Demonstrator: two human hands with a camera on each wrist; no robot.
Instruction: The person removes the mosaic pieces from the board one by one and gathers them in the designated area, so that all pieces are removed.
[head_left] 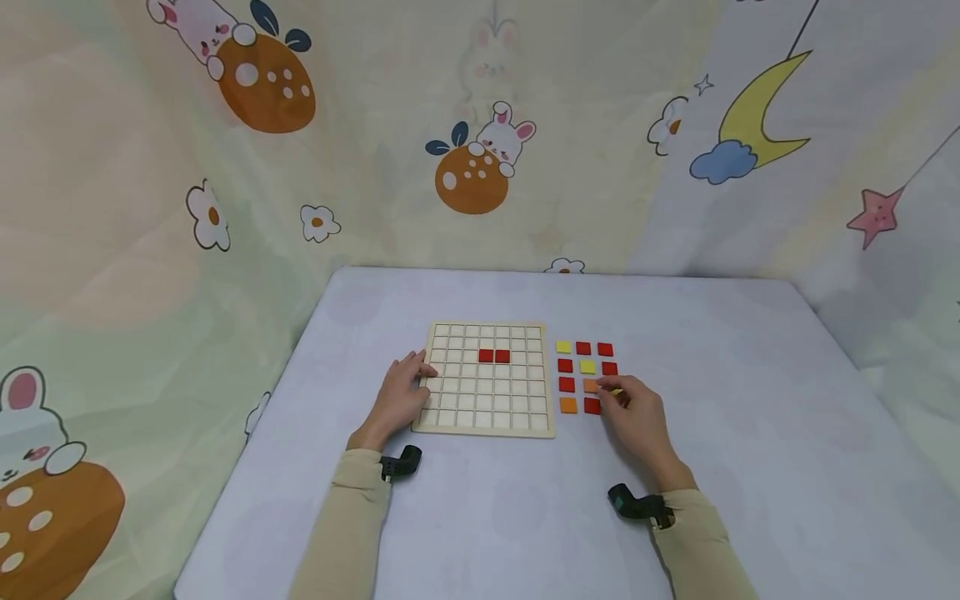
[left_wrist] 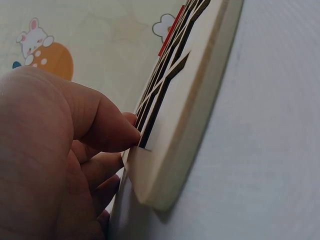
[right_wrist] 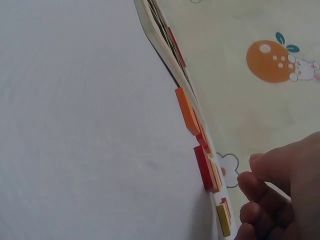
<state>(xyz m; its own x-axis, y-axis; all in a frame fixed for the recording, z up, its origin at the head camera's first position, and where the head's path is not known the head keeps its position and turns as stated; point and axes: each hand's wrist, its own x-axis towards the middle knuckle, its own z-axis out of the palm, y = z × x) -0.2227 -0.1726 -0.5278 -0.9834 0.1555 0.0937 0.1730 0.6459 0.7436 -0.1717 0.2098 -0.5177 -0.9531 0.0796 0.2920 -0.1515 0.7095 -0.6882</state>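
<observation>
A pale wooden grid board lies on the table with two red tiles side by side in its upper part. My left hand holds the board's left edge, thumb on the rim and the other fingers along the outside. In the left wrist view, the thumb presses on the board near a corner. My right hand hovers over loose tiles, its fingertips near an orange tile and partly covering a yellow one. Nothing shows between its bent fingers in the right wrist view.
Right of the board, several red, yellow and orange tiles lie in rows, among them a yellow tile and an orange tile. A white-covered table bears everything. Behind it hangs a curtain printed with rabbits.
</observation>
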